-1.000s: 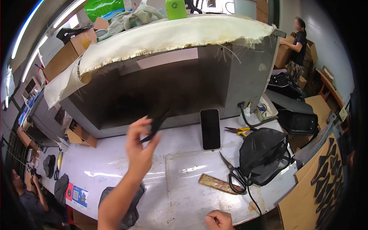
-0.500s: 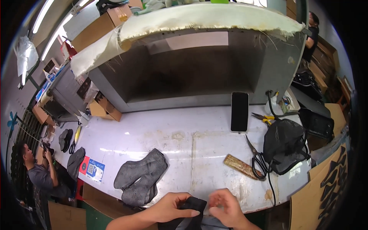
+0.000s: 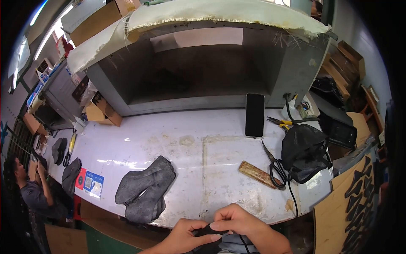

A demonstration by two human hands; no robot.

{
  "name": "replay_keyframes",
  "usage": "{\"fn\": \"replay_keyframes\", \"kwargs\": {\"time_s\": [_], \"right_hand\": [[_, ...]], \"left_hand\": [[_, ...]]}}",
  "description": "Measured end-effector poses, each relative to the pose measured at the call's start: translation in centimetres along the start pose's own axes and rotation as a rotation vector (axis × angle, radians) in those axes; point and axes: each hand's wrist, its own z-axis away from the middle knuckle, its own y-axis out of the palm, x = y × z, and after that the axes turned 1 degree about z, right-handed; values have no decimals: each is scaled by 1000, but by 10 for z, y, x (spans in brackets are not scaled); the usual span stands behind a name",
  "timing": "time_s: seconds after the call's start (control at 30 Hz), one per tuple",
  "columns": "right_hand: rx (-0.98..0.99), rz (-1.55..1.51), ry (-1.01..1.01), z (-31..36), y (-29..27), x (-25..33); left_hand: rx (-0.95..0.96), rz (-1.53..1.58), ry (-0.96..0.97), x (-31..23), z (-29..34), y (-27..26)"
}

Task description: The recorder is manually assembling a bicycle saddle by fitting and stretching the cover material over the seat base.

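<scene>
A workshop with a long white worktable runs across the view, scuffed and stained, backed by a grey open-fronted hood draped with cream cloth.

At the far left another person sits below the table's end, beside dark pieces of material. On the table near that end lies a flat card, red at one side and blue at the other, rectangular, its print too small to make out. Behind it brown cardboard boxes stand against the hood's corner. Next comes a stack of grey soft cut pieces, overlapping each other.

At the bottom edge, the left hand and the right hand meet over a small black piece, both closed on it with pinching fingertips, held just off the near edge of the table. It looks limp and light, probably fabric or thin foam, though most of it is hidden by the fingers; it should bend freely, so its edges are the place to pinch it.

Further right lie a yellowish wooden block, black scissors, a dark phone face up, yellow-handled pliers, and a black mesh bag. A brown board with dark cut-out shapes leans at the right.
</scene>
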Motion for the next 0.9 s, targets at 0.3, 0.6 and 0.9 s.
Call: {"fn": "replay_keyframes", "kwargs": {"time_s": [0.3, 0.6, 0.9], "right_hand": [[-354, -46, -338, -7, 28, -18], [-375, 72, -341, -12, 37, -15], [-376, 388, -457, -2, 40, -1]], "left_hand": [[-365, 496, 43, 20, -2, 12], [-223, 639, 20, 42, 2, -1], [-172, 928, 54, 57, -11, -3]]}}
